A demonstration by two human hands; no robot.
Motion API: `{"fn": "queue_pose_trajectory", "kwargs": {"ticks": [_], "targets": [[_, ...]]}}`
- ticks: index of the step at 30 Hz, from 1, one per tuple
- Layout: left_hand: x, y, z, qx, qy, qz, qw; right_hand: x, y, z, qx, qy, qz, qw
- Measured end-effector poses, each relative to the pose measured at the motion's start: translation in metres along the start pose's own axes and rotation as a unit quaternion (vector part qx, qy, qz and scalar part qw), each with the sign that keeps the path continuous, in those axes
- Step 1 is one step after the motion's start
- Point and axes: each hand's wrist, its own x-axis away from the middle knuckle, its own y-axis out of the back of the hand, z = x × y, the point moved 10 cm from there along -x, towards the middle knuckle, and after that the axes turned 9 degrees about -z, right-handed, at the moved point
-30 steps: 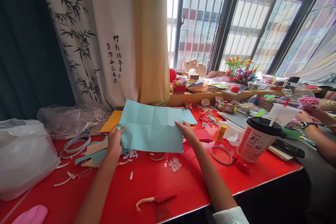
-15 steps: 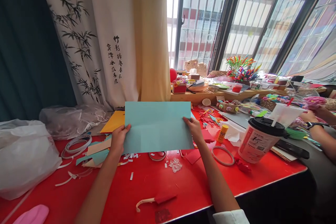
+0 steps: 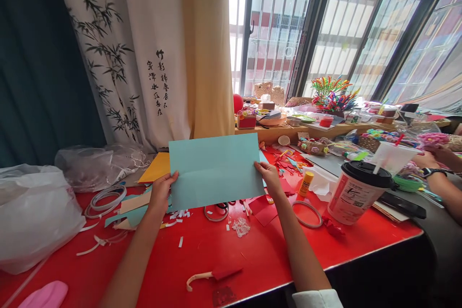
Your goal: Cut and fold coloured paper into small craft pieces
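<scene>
Sheet of light blue-green paper (image 3: 216, 171): supported at 2 points, above the far part of the red table (image 3: 180, 262), broad face toward the wearer, right end slightly higher than the left. A faint crease crosses the near face.

Left hand (image 3: 163, 191): pinches the left edge of the sheet, thumb on the near face, fingers mostly hidden behind. Right hand (image 3: 269, 179): pinches the right edge, thumb likewise on the near face.

Surrounding items, right side: yellow glue stick (image 3: 306, 184), upright; 1 ring (image 3: 305, 224), lying flat near the right forearm; 1 lidded cup (image 3: 348, 198) with a straw. Near side, below the sheet: shredded white scraps (image 3: 240, 227) and 1 red paper piece with a curved beige handle (image 3: 224, 274). Left side: white plastic bag (image 3: 39, 216). Far right: a co-worker's hand (image 3: 426, 160), beside pink crafted material (image 3: 432, 139).
</scene>
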Motion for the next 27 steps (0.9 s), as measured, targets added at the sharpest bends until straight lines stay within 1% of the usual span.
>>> {"fn": "queue_pose_trajectory", "kwargs": {"ticks": [14,27], "targets": [[0.0045,-0.0031,-0.0016,0.001,0.005,0.014,1.0,-0.0008,0.0031,0.0015,0.016,-0.002,-0.013,1.0],[0.0063,-0.0022,-0.0046,-0.013,-0.005,0.009,1.0,0.0017,0.004,0.0076,0.034,0.006,-0.021,0.999]]}}
